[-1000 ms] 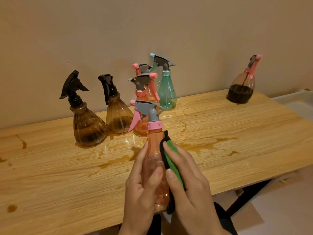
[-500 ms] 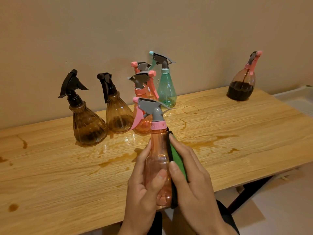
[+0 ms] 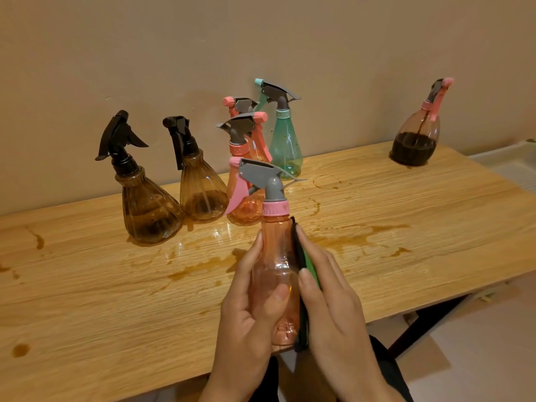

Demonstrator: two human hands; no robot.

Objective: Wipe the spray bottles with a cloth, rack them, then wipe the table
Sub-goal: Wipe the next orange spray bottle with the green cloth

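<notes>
Low in the centre of the frame, we saw the left hand (image 3: 249,309) wrapped round the lower body of a clear pink plastic spray bottle with a grey trigger head (image 3: 275,256). Its thumb lay across the front, and it held the bottle upright near the front edge of the long wooden bench (image 3: 87,285). The right hand (image 3: 333,309) had its fingers nearly straight and close together, pressing a green-and-black cloth (image 3: 309,265) flat against the bottle's right side.

Brown puddles (image 3: 356,236) spread over the bench just beyond. Further back, left of centre, stood two amber ribbed bottles with black triggers (image 3: 148,210), then two pink bottles (image 3: 243,204) and a teal bottle (image 3: 285,146) by the wall. A brown bottle holding dark liquid (image 3: 414,140) stood alone at the upper right. No rack showed.

We judged that the bottle, if wet, could slip from the single gripping hand. The cloth, which was only pressed, could slide off. A dropped bottle might topple the cluster behind.
</notes>
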